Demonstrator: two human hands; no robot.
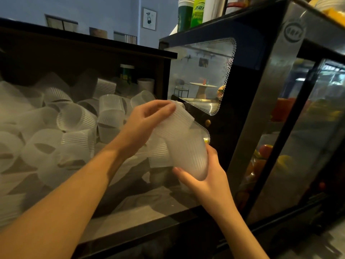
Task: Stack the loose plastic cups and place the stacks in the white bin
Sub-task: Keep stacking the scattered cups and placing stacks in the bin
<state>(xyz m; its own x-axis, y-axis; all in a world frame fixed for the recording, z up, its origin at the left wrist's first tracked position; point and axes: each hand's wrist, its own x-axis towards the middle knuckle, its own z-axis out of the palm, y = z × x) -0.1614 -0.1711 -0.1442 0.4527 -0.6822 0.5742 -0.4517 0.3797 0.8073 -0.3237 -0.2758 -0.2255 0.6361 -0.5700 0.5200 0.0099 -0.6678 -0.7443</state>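
Observation:
My right hand point(209, 181) cups the base of a frosted ribbed plastic cup point(188, 157), held tilted in front of me. My left hand point(147, 120) pinches the rim of a second ribbed cup point(177, 120), whose lower end meets the mouth of the first. Behind and to the left, several loose translucent cups point(78, 120) lie piled on a dark counter point(141, 212). No white bin shows in this view.
A dark shelf unit point(93, 45) overhangs the cup pile. To the right stands a glass display fridge point(280, 109) with fruit inside and drink cups on top. The counter's black front edge point(149, 232) runs below my arms.

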